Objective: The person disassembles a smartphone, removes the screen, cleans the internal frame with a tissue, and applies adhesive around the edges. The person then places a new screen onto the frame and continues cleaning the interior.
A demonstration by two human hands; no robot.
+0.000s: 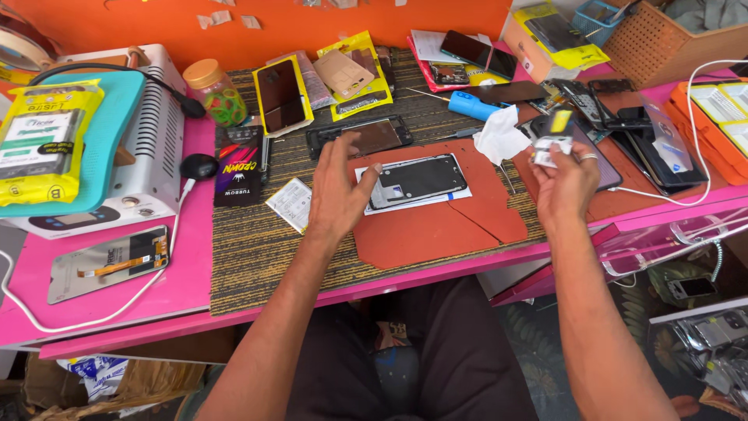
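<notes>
1. Left hand (336, 191) hovers over the surface (179, 288) near its middle, fingers (348, 148) spread and slightly curled, holding nothing.
2. Just beside it, toward the right: black phone frame (418, 180) lying flat on a white sheet on a red-brown mat (436, 226).
3. Right hand (567, 181) raised near the right part of the front edge, fingers pinching a small white-and-yellow packet (555, 139); ring on one finger.
4. White tissue (499, 135) crumpled between the frame and the right hand.
5. Second dark phone frame (360, 135) behind the left hand.
6. Blue-handled tool (471, 105) further back.
7. Far left: white machine (152, 148), teal pad on top.
</notes>
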